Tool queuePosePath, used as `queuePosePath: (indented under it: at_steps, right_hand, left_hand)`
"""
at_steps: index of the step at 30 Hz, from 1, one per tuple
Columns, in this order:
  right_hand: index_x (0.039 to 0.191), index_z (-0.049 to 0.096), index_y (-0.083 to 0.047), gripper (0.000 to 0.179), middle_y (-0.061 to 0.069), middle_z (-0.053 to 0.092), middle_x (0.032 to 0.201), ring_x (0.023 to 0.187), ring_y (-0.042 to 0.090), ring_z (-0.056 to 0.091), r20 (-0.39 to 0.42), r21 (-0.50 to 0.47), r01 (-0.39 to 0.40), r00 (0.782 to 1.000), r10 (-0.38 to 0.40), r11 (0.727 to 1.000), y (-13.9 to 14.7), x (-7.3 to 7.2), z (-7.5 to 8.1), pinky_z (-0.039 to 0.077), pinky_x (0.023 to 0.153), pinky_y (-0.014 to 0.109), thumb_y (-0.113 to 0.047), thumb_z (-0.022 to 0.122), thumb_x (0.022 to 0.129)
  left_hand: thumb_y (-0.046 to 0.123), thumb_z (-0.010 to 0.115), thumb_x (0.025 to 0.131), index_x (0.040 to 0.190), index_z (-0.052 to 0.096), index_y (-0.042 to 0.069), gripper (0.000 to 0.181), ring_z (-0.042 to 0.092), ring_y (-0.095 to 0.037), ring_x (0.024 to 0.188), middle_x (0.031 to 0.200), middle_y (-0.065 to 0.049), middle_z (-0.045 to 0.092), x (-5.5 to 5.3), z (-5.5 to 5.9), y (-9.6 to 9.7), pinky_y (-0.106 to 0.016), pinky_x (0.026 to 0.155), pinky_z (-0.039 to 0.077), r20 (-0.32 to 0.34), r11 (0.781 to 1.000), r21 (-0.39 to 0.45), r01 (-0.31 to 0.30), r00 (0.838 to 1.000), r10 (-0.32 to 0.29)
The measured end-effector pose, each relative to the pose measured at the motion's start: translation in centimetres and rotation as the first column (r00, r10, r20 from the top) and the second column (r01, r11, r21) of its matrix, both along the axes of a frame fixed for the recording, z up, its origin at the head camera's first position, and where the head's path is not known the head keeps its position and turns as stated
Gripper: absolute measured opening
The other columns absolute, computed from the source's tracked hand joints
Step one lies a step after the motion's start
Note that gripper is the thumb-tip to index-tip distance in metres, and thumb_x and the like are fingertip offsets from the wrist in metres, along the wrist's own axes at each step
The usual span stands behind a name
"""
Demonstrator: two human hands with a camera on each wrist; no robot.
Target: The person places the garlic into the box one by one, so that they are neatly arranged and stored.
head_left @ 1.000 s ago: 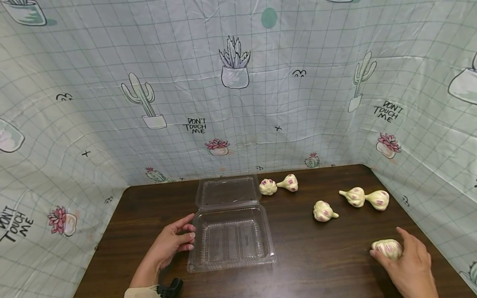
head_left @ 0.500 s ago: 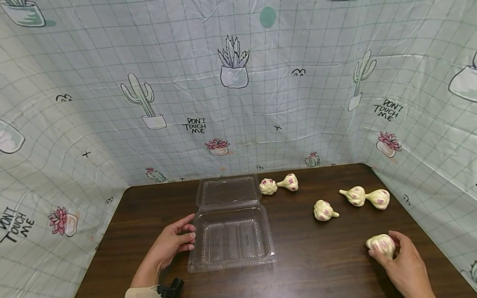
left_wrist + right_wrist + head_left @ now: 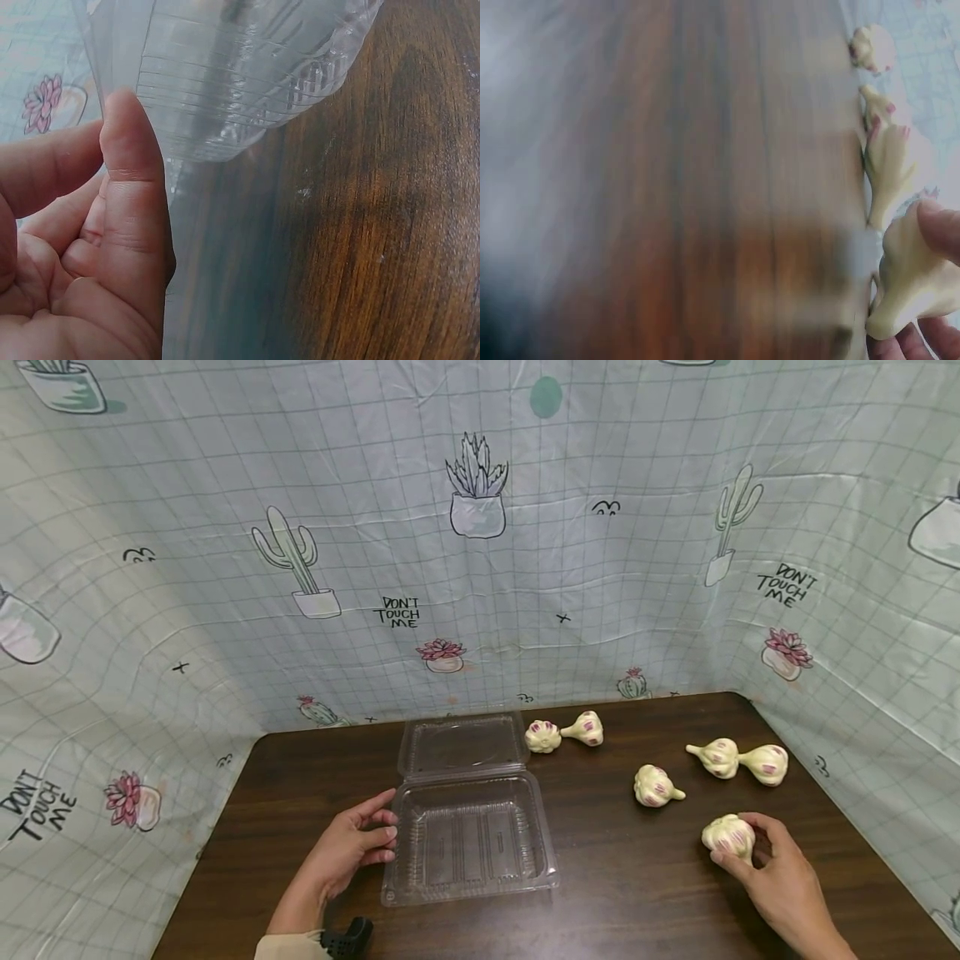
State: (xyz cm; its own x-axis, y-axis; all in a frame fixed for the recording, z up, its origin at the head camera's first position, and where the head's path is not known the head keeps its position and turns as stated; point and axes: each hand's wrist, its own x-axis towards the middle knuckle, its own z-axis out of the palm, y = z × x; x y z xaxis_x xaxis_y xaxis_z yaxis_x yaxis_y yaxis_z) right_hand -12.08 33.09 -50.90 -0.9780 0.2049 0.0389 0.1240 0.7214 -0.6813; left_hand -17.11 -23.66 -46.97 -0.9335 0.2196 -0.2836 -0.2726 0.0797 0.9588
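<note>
A clear plastic clamshell container lies on the table with its hinged lid laid back flat behind it. My left hand pinches its left rim, and the left wrist view shows the thumb against the plastic edge. In my right hand is a garlic bulb, off-white with purple streaks, gripped between thumb and fingers. The right wrist view shows this held bulb's pale stem end at lower right. Just beyond it lies another garlic bulb with its stem pointing right.
Two garlic bulbs lie end to end near the table's right edge. Another pair of bulbs sits at the back beside the lid. A printed curtain encloses the dark wooden table at the back and sides.
My right hand has carried the garlic bulb leftward and slightly away from me, closer to the lone bulb. My left hand stays at the container's rim.
</note>
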Motion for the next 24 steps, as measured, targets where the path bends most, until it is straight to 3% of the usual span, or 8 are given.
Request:
queuePosePath:
  at_steps: [2,7,9,12,14,17,19,24]
  right_hand:
    - [0.149,0.037,0.007,0.082,0.039,0.045,0.144,0.126,0.062,0.054,-0.001,-0.022,-0.013,1.000,0.012,1.000,-0.5,-0.2,0.0,0.061,0.086,0.052,-0.038,0.080,0.096]
    - [0.148,0.037,0.008,0.078,0.037,0.046,0.145,0.134,0.059,0.048,-0.035,-0.108,-0.043,0.999,0.040,0.993,-1.9,-0.6,0.0,0.049,0.080,0.003,-0.026,0.082,0.095]
    - [0.146,0.037,0.010,0.075,0.036,0.047,0.144,0.133,0.032,0.060,-0.067,-0.160,-0.061,0.996,0.051,0.985,-2.5,-0.7,0.0,0.037,0.078,-0.006,-0.019,0.083,0.094]
    - [0.144,0.039,0.011,0.071,0.034,0.049,0.142,0.120,-0.017,0.052,-0.114,-0.231,-0.091,0.991,0.065,0.969,-3.3,-0.9,0.0,0.037,0.082,-0.007,-0.012,0.083,0.093]
    - [0.144,0.042,0.008,0.069,0.024,0.055,0.140,0.106,-0.033,0.036,-0.128,-0.263,-0.095,0.990,0.063,0.960,-3.9,-1.1,0.1,0.043,0.081,-0.004,-0.012,0.084,0.092]
    - [0.146,0.046,0.002,0.068,0.003,0.061,0.135,0.105,-0.031,0.044,-0.124,-0.297,-0.093,0.991,0.058,0.950,-4.6,-1.4,0.2,0.049,0.080,0.002,-0.014,0.084,0.092]
    - [0.147,0.048,0.000,0.069,0.001,0.061,0.137,0.106,-0.028,0.048,-0.115,-0.314,-0.089,0.992,0.055,0.945,-5.0,-1.6,0.4,0.051,0.079,0.004,-0.016,0.085,0.092]
    - [0.151,0.049,0.000,0.070,0.024,0.047,0.151,0.108,-0.031,0.041,-0.129,-0.319,-0.112,0.989,0.074,0.941,-6.1,-2.0,0.7,0.045,0.084,-0.002,-0.017,0.084,0.092]
  left_hand:
    - [-0.001,0.062,0.104,0.166,0.029,0.001,0.070,0.060,-0.015,0.087,0.118,-0.009,0.053,0.0,0.0,0.0,-0.023,0.072,0.061,-0.003,1.000,0.002,0.001,1.000,-0.001]
    - [-0.001,0.062,0.104,0.165,0.029,0.001,0.070,0.060,-0.014,0.087,0.117,-0.009,0.053,0.0,-0.1,0.0,-0.023,0.072,0.061,-0.007,1.000,0.008,0.001,1.000,-0.001]
    - [-0.001,0.062,0.104,0.166,0.029,0.001,0.070,0.060,-0.015,0.087,0.117,-0.009,0.053,0.1,-0.1,0.0,-0.023,0.072,0.061,-0.005,1.000,0.009,-0.001,1.000,0.001]
    - [-0.001,0.062,0.104,0.166,0.029,0.001,0.070,0.060,-0.015,0.087,0.118,-0.009,0.053,0.1,-0.1,0.0,-0.023,0.072,0.061,-0.002,1.000,0.008,-0.003,1.000,0.003]
    - [-0.001,0.062,0.104,0.166,0.030,0.002,0.070,0.060,-0.015,0.087,0.118,-0.009,0.053,0.1,-0.1,0.0,-0.023,0.072,0.061,-0.002,1.000,0.007,-0.004,1.000,0.004]
    - [0.000,0.062,0.104,0.166,0.030,0.002,0.070,0.060,-0.015,0.087,0.118,-0.009,0.053,0.1,-0.1,-0.1,-0.023,0.072,0.061,-0.003,1.000,0.008,-0.006,1.000,0.006]
    - [0.000,0.063,0.104,0.166,0.030,0.002,0.070,0.060,-0.015,0.087,0.117,-0.009,0.053,0.1,-0.1,-0.1,-0.023,0.072,0.061,-0.004,1.000,0.008,-0.008,1.000,0.008]
    - [0.000,0.063,0.103,0.165,0.030,0.001,0.071,0.061,-0.015,0.087,0.117,-0.008,0.054,0.0,-0.3,-0.1,-0.023,0.072,0.062,-0.005,1.000,0.011,-0.014,1.000,0.014]
